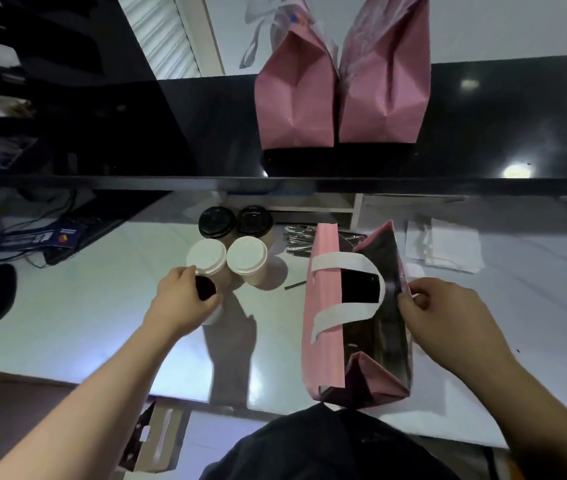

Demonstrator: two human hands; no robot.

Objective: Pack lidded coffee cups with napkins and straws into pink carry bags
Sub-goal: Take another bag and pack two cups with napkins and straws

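Note:
An open pink carry bag (323,306) with white handles stands on the white counter (102,323), right of centre. My right hand (448,313) pinches its right rim and holds the mouth apart. My left hand (185,296) is wrapped around a black-lidded cup (206,287) left of the bag. Just behind it stand two white-lidded cups (206,258) (246,259) and, further back, two black-lidded cups (216,221) (253,220). Wrapped straws (301,239) lie behind the bag, and white napkins (448,251) lie at the right.
Two closed pink bags (296,98) (384,91) stand side by side on the raised black counter (483,133) behind the work surface. A keyboard and cables (77,230) sit at the far left. Folded cardboard (157,438) lies below the counter's front edge.

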